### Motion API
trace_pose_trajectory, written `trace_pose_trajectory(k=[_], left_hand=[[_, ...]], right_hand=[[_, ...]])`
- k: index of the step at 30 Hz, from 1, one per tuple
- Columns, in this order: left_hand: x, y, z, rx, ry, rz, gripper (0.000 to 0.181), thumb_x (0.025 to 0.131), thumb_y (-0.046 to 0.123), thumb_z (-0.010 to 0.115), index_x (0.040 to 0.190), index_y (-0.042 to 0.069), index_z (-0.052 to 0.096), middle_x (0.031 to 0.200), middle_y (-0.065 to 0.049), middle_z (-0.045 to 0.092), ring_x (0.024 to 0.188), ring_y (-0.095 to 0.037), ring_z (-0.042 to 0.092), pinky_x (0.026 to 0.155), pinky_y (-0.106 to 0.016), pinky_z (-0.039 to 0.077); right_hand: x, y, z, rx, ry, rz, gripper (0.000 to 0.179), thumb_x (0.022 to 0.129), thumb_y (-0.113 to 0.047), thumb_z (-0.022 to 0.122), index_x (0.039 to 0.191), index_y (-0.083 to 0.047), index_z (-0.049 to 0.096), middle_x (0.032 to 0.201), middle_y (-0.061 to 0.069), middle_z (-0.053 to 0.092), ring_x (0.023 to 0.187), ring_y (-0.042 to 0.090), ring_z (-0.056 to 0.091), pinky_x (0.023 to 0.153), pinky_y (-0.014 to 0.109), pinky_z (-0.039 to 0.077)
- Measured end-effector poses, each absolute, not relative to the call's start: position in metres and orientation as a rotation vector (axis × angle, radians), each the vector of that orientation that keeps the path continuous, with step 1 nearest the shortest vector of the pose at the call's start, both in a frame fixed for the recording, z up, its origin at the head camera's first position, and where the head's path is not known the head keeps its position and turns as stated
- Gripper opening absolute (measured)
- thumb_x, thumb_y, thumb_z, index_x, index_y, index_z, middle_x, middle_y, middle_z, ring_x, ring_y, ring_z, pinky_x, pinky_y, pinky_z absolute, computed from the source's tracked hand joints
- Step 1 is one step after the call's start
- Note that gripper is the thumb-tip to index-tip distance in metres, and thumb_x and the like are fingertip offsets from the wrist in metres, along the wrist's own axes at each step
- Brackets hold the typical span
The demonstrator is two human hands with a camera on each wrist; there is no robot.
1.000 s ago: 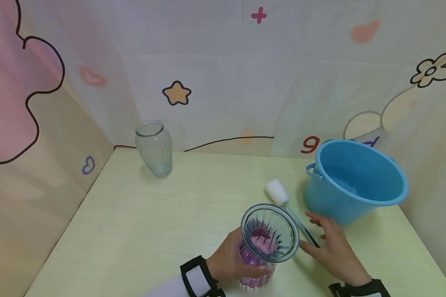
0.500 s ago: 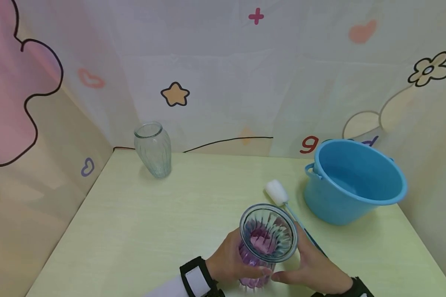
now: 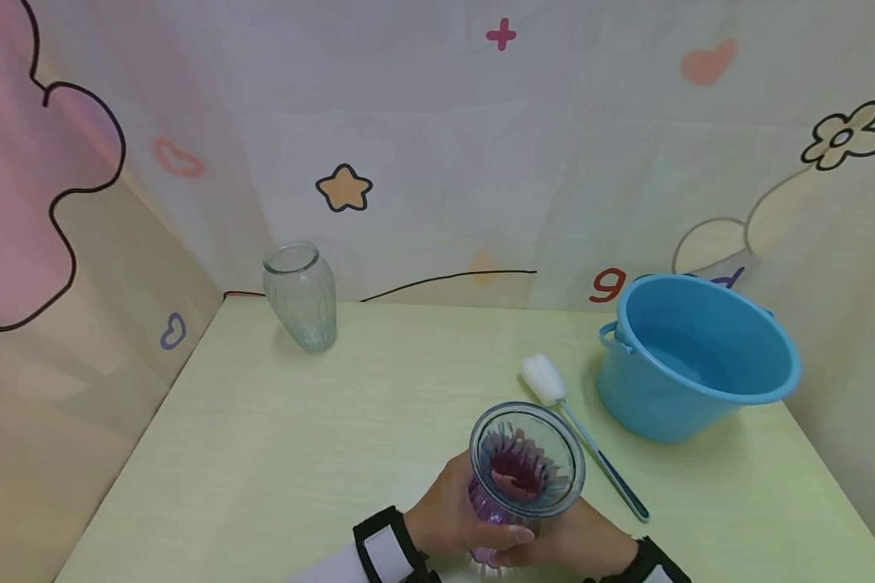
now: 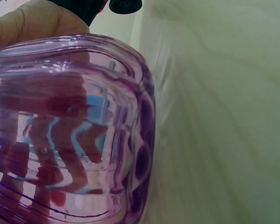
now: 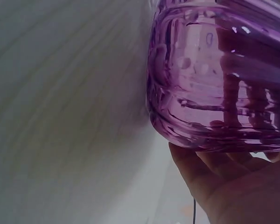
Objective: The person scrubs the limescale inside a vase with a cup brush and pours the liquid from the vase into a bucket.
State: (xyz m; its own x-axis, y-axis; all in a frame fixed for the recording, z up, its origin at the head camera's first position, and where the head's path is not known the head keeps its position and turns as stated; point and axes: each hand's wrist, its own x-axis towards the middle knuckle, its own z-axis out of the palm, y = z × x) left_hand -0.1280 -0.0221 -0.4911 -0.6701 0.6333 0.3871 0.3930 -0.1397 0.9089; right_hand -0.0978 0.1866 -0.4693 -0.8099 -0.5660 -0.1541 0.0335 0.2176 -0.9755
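Observation:
A ribbed glass vase, purple below and clear towards its round rim, stands near the front of the table. My left hand grips its left side, the thumb across the front. On the other side, my right hand is wrapped round the glass, its thumb close to the left thumb. Through the purple glass in the left wrist view, fingers show behind it. The right wrist view has the right hand lying along the vase's side. Most right fingers are hidden in the head view.
Just beyond the vase lies a sponge brush with a white head and a dark-ended handle. A blue bucket stands at the right rear. One clear glass vase is at the back left, near the printed cloth backdrop.
My right hand has come left from beside the brush handle and bucket to the purple vase and closed round it. My left hand has kept its hold; the vase is nearly unmoved.

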Motion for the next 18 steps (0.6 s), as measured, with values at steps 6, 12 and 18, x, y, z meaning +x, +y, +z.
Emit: trace_pose_trajectory(k=[6, 12, 18], left_hand=[[-0.1276, -0.0204, -0.4917, 1.173, 1.932, 1.911, 0.068, 0.082, 0.022, 0.087, 0.14, 0.018, 0.05, 0.133, -0.004, 0.067, 0.124, -0.021, 0.065, 0.111, -0.041, 0.051], [-0.1254, -0.0199, -0.4928, 1.173, 1.879, 1.946, 0.065, 0.082, 0.021, 0.085, 0.138, 0.014, 0.052, 0.132, -0.009, 0.067, 0.124, -0.027, 0.065, 0.11, -0.044, 0.051], [-0.1253, -0.0188, -0.4939, 1.139, 1.841, 1.959, 0.063, 0.084, 0.024, 0.085, 0.138, 0.016, 0.054, 0.131, -0.008, 0.068, 0.122, -0.027, 0.066, 0.11, -0.044, 0.051]], right_hand=[[-0.0954, 0.1876, -0.4724, -0.501, 1.999, -1.648, 0.083, 0.086, -0.017, 0.086, 0.151, -0.025, 0.035, 0.15, 0.007, 0.049, 0.133, 0.036, 0.047, 0.108, 0.02, 0.045], [-0.0938, 0.1883, -0.4767, -0.514, 1.98, -1.657, 0.084, 0.086, -0.017, 0.085, 0.152, -0.028, 0.035, 0.151, 0.004, 0.049, 0.134, 0.034, 0.05, 0.109, 0.02, 0.044], [-0.0938, 0.1882, -0.4778, -0.543, 1.963, -1.698, 0.085, 0.086, -0.015, 0.085, 0.153, -0.028, 0.035, 0.154, 0.004, 0.048, 0.136, 0.035, 0.047, 0.11, 0.017, 0.04]])
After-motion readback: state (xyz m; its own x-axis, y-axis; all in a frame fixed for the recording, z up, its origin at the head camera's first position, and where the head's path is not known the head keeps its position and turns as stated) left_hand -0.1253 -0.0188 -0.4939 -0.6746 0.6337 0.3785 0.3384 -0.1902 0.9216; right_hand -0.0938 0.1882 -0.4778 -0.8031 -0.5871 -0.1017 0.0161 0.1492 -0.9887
